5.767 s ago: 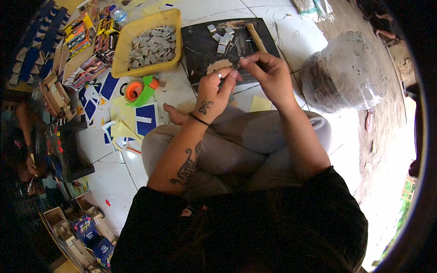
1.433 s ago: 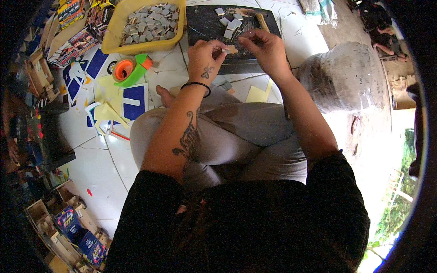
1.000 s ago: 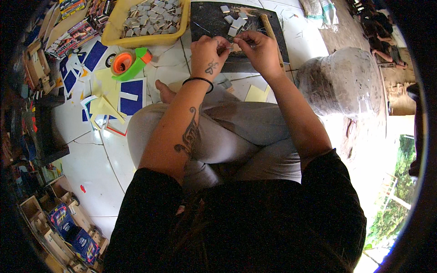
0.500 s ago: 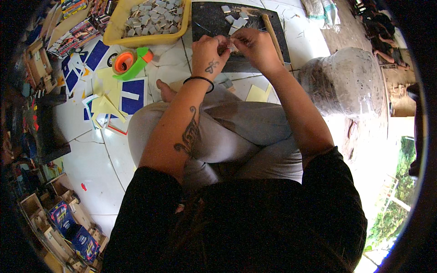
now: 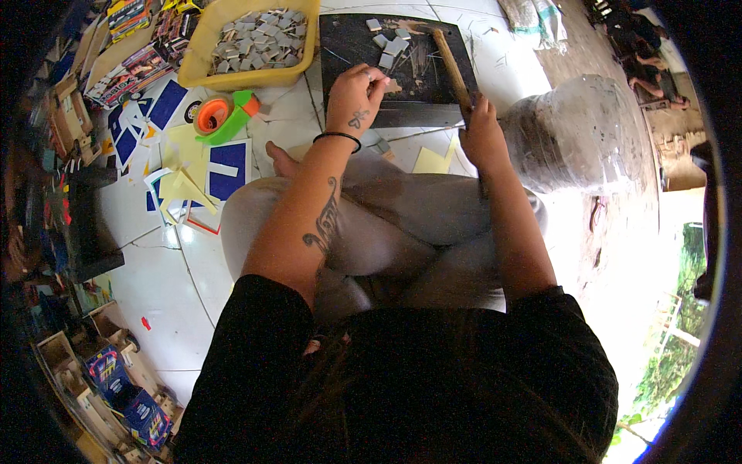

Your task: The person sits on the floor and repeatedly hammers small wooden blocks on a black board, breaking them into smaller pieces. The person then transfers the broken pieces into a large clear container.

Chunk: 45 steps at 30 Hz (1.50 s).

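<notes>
My left hand point(image 5: 354, 99) is over the near left part of a black board point(image 5: 348, 46), thumb and fingers pinched together. Whatever is between those fingertips is too small to make out. A thin tan scrap point(image 5: 393, 86) shows beside the fingertips. My right hand point(image 5: 484, 135) is closed around the near end of a wooden-handled tool point(image 5: 450, 66). Its pale shaft slants away over the right side of the board, and a dark part by my fingers is mostly hidden. Several small grey-and-white square pieces point(image 5: 394, 46) lie on the board, with thin slivers near them.
A yellow basin point(image 5: 247, 80) full of similar squares stands at the back left. Near it are an orange-and-green tape dispenser point(image 5: 228, 117) and paper cutouts point(image 5: 182, 185). A plastic-wrapped bundle point(image 5: 572, 135) sits at right. Wooden toy vehicles point(image 5: 127, 394) line the lower left.
My right hand has left my left hand's fingertips, moved right and nearer, and taken hold of the wooden-handled tool. My left hand has barely moved.
</notes>
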{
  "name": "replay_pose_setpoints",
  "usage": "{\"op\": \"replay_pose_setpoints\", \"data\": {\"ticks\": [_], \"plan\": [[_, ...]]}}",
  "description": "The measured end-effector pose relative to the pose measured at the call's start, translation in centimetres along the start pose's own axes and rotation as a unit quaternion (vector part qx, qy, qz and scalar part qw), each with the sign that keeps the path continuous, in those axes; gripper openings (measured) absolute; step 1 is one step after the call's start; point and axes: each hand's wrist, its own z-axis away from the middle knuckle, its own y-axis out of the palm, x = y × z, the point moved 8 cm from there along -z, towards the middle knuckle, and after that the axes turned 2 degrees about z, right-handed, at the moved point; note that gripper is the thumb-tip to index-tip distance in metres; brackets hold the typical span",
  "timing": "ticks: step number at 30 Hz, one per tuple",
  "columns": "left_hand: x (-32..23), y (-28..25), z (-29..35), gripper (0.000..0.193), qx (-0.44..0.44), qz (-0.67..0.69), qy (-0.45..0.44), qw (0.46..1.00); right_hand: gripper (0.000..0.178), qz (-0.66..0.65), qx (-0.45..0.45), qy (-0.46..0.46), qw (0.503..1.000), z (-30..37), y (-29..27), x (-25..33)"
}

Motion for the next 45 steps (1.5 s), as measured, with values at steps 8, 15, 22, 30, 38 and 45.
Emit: {"op": "replay_pose_setpoints", "data": {"ticks": [8,15,22,30,38,45], "plan": [[-0.6,-0.2,0.0,0.009,-0.006,0.002,0.025,1.0,0.039,-0.399,0.148,0.099,0.899,7.0,-4.9,-0.1],[-0.7,0.1,0.1,0.012,-0.003,-0.031,0.023,0.999,0.037,-0.245,0.115,0.004,0.963,10.2,-10.5,2.1],[-0.6,0.2,0.1,0.014,0.025,-0.063,0.014,0.998,0.038,-0.222,0.113,0.011,0.968,10.1,-11.1,1.9],[-0.4,0.0,0.4,0.011,-0.008,-0.031,0.023,0.999,0.04,-0.307,0.082,0.038,0.947,8.5,-9.9,0.1],[0.1,-1.0,-0.1,0.018,-0.028,0.047,-0.048,0.997,0.049,-0.139,0.066,0.034,0.987,2.3,-0.8,-1.8],[-5.0,0.5,-0.1,0.017,0.119,0.066,0.049,0.989,0.041,-0.296,-0.048,-0.121,0.946,0.1,-3.8,3.1]]}}
